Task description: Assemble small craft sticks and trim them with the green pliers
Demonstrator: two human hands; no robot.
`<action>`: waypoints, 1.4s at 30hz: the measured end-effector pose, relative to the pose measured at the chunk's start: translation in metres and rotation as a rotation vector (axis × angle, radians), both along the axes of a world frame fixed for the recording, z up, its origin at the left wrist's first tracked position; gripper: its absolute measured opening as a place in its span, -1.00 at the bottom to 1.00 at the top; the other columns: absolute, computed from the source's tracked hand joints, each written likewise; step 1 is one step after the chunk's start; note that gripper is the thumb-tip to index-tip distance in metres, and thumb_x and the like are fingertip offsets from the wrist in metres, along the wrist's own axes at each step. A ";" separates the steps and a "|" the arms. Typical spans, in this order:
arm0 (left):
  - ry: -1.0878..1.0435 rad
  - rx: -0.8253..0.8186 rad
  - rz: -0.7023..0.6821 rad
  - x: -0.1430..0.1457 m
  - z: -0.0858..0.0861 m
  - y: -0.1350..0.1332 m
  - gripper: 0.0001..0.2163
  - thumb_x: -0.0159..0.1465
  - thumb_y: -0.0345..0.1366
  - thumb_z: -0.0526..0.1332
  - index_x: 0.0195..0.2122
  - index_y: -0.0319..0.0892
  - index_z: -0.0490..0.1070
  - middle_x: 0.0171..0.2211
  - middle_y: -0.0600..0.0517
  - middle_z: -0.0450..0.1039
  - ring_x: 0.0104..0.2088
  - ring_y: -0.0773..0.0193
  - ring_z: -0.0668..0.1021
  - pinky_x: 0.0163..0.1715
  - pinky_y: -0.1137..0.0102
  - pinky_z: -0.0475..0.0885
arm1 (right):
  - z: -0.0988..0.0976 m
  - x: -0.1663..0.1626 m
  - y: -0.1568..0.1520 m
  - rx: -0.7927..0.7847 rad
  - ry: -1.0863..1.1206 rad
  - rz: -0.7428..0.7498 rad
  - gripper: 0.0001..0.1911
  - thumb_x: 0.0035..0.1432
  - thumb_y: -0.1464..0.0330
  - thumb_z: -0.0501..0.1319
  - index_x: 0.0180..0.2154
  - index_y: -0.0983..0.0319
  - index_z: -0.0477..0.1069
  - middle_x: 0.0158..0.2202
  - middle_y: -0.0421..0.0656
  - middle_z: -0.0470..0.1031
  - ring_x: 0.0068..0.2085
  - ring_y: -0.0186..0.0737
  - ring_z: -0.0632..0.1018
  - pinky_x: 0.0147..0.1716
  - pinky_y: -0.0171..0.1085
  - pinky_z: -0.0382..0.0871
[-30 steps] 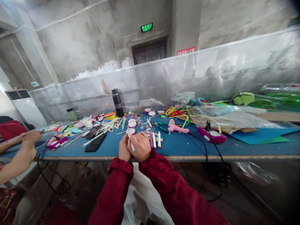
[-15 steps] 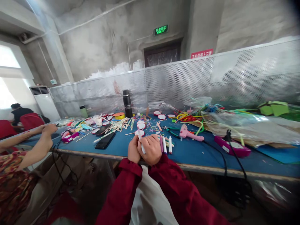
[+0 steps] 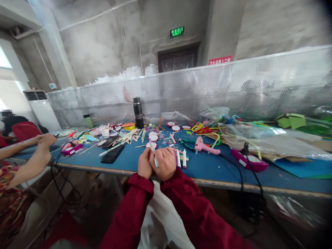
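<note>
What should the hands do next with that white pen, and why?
Probably pull the cap off: the right hand and left hand are pressed together around the white marker pen at the blue table's near edge, its tip end pointing up between them.

1. Both arms, in dark red sleeves, are reaching forward from the body and converging at the near middle; the elbows are lying low and wide, the forearms angling inward.
2. The left hand [image 3: 144, 164] is sitting curled, its back turned up, its fingers folded in toward the right; the two hands are touching.
3. The right hand [image 3: 166, 164] is bunching into a loose fist, knuckles up, fingers wrapping closed around something slim and white.
</note>
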State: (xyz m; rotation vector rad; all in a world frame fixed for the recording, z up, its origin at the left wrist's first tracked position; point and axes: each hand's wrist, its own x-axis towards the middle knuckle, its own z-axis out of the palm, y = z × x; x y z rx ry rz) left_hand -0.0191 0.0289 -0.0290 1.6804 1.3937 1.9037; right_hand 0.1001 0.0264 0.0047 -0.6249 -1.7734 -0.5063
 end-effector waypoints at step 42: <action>-0.046 -0.017 -0.016 0.001 0.000 -0.001 -0.83 0.30 -0.18 0.20 -0.37 -0.15 0.43 -0.46 0.12 0.42 -0.39 0.27 0.41 -0.23 0.41 0.36 | -0.002 0.000 0.000 -0.013 -0.017 0.011 -0.81 0.35 0.38 0.16 -0.38 0.17 0.38 -0.46 -0.16 0.47 -0.33 -0.15 0.43 -0.12 -0.12 0.22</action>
